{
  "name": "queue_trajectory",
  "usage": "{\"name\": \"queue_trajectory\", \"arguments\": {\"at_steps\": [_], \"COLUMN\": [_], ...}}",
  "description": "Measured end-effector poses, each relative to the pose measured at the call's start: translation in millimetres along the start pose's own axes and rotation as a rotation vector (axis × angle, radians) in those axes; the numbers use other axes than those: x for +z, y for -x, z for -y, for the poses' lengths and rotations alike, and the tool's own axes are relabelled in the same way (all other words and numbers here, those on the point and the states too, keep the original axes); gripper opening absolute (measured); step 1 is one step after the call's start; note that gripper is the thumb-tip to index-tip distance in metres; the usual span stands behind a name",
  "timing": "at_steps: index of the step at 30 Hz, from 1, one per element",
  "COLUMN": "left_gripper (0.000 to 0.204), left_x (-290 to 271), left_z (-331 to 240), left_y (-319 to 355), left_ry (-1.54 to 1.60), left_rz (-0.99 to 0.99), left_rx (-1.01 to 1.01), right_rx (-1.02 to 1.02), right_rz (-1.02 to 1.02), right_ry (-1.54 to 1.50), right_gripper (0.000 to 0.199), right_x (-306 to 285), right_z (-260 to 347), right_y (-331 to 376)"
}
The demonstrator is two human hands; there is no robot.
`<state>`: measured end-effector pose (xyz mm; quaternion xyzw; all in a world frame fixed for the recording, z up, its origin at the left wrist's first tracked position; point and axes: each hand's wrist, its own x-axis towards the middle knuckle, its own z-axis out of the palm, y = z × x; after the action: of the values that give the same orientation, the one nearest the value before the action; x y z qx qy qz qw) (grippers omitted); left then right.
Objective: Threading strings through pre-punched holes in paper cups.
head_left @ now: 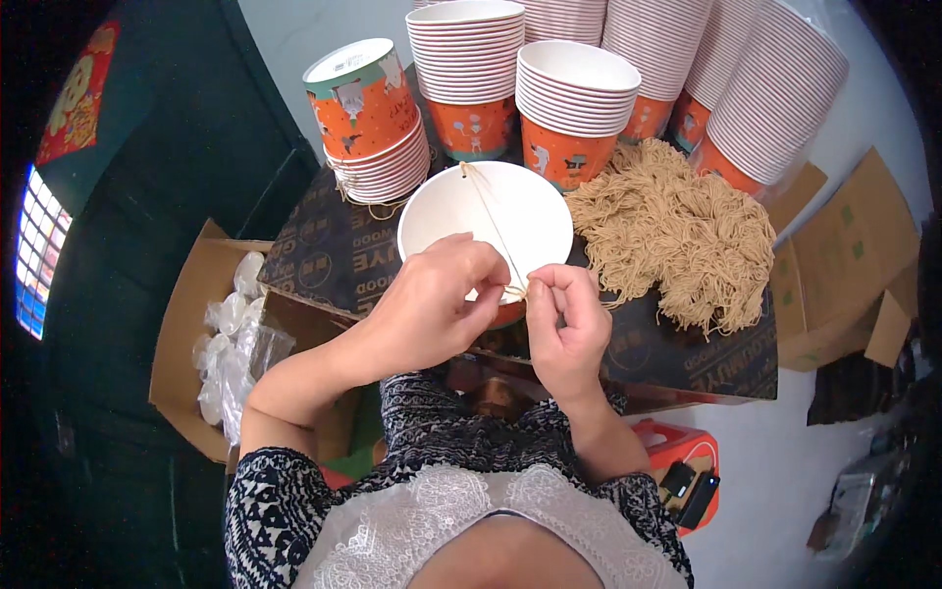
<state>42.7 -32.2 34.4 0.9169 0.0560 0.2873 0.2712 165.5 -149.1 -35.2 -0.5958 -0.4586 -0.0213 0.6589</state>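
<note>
A dark board (pixel 334 257) served as the work surface at the centre of the frame, with stacks of orange paper cups (pixel 469 74) along the top. The left hand (pixel 432 299) and right hand (pixel 564 319) met at the near rim of a white paper bowl (pixel 486 218), fingertips pinched shut on a thin tan string (pixel 494 226) stretched across it. Both wrists were bent inward. The string could have slipped from so fine a pinch. A heap of tan strings (pixel 667 231) lay right of the bowl.

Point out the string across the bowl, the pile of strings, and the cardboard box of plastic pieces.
string (pixel 491 221), head view, mid-span over the bowl
pile of strings (pixel 667 236), head view, centre
cardboard box (pixel 182 314), head view, left wall
</note>
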Motion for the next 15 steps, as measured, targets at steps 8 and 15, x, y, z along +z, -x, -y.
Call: {"name": "queue_trajectory", "arguments": {"at_steps": [8, 15], "left_gripper": [0.012, 0.011], "left_x": [2.1, 2.7], "left_z": [-0.9, 0.8], "left_y": [0.8, -1.5], "left_ry": [0.075, 0.039], "left_rz": [0.022, 0.019], "left_rx": [0.067, 0.115], "right_rx": [-0.224, -0.191], "right_rz": [-0.067, -0.053], "right_ry": [0.125, 0.1], "right_gripper": [0.016, 0.015], "right_x": [2.3, 0.4], "right_z": [1.5, 4.2], "right_y": [-5.1, -6.7]}}
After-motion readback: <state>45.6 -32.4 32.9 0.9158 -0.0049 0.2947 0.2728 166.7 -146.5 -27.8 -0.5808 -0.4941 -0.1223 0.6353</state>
